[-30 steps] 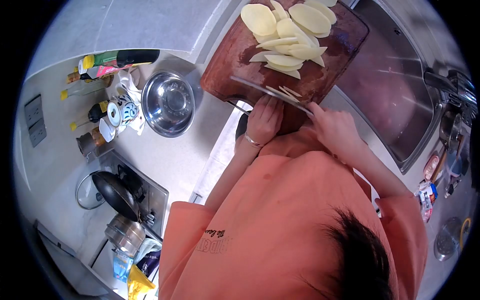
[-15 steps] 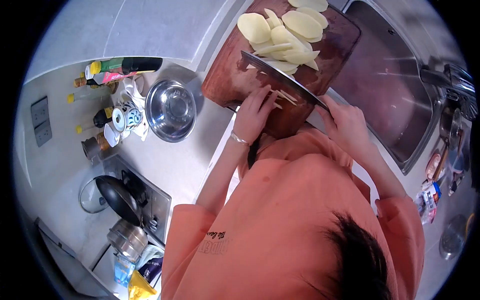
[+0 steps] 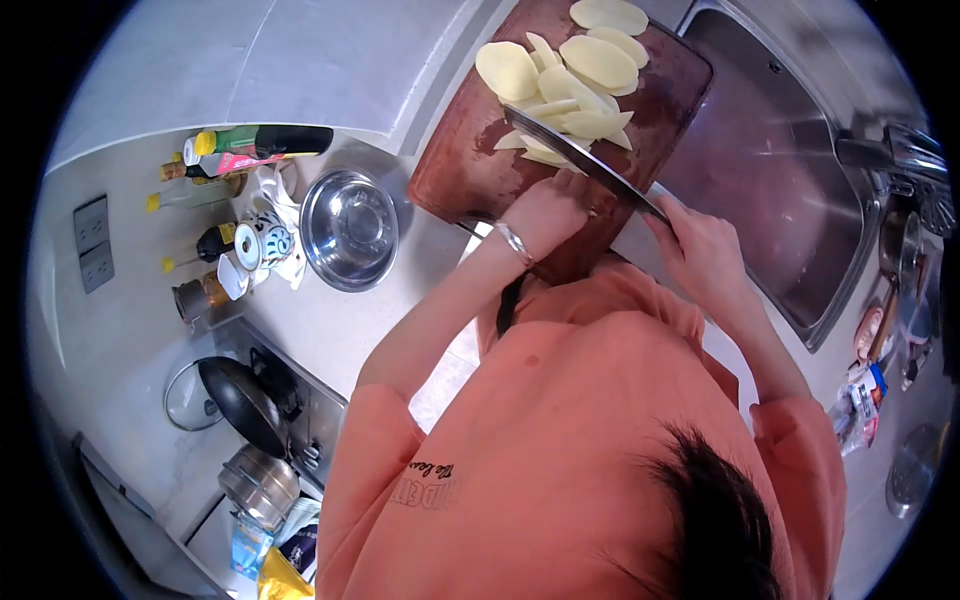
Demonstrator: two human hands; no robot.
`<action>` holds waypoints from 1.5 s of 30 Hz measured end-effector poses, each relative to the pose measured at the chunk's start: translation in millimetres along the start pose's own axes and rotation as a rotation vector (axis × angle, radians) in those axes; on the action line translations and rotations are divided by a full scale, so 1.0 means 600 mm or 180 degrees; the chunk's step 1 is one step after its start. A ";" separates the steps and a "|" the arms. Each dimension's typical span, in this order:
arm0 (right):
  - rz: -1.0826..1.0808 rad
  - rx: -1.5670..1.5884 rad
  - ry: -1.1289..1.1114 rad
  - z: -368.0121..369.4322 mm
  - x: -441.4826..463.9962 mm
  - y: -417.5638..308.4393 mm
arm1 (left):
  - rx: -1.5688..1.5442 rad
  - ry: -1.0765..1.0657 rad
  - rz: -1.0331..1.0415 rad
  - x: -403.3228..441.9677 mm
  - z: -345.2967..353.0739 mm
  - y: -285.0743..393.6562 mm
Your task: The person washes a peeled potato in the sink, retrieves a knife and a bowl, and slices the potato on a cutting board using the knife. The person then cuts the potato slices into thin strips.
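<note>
My right hand [image 3: 705,250] is wrapped round the handle of a kitchen knife [image 3: 588,163], whose dark blade slants up and left across the board. My left hand [image 3: 548,217], with a bracelet at the wrist, is closed low over the reddish-brown cutting board [image 3: 468,165], just on the near side of the blade. A pale tip of potato strips [image 3: 593,212] shows at its fingers; the rest is hidden under the hand. Beyond the blade lies a loose pile of peeled potato slices [image 3: 599,62], some overlapping.
A sink [image 3: 765,190] adjoins the board on the right. To the left stand a steel bowl [image 3: 349,230], several bottles [image 3: 262,140] and a patterned jar [image 3: 262,240]. Farther down are a black wok [image 3: 240,405] and a steel pot [image 3: 258,484].
My left hand has moved right and closed over the cut potato strips that lay visible before. The knife has shifted slightly, nearer the slice pile. The view has shifted a little.
</note>
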State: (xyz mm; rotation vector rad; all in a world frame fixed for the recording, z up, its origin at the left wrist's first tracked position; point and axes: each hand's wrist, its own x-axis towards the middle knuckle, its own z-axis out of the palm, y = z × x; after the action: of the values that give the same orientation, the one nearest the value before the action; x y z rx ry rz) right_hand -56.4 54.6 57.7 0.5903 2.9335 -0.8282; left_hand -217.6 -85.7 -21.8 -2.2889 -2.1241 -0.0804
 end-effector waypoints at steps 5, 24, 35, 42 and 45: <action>-0.0083 -0.0077 0.0044 -0.001 -0.005 0.004 | 0.0077 -0.0257 -0.0359 0.009 -0.011 0.025; -0.0158 -0.0265 -0.0004 -0.003 0.016 -0.008 | -0.4533 0.2409 -0.3413 -0.137 -0.021 -0.014; -0.0432 -0.0535 -0.0104 0.004 0.020 -0.019 | -0.2389 0.1267 -0.4397 -0.385 -0.027 -0.183; -0.1036 -0.1023 0.0230 0.011 0.020 -0.016 | -0.1747 0.1322 -0.3654 -0.251 -0.174 -0.113; -0.1240 -0.1180 0.0335 0.021 0.025 -0.022 | -0.2284 0.1004 -0.1697 -0.162 -0.170 -0.067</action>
State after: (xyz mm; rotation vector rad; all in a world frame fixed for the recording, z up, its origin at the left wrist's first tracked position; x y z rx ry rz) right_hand -76.4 42.9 51.4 0.0384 3.2275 -0.2512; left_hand -267.4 -184.5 74.6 -1.6577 -2.7228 -1.2920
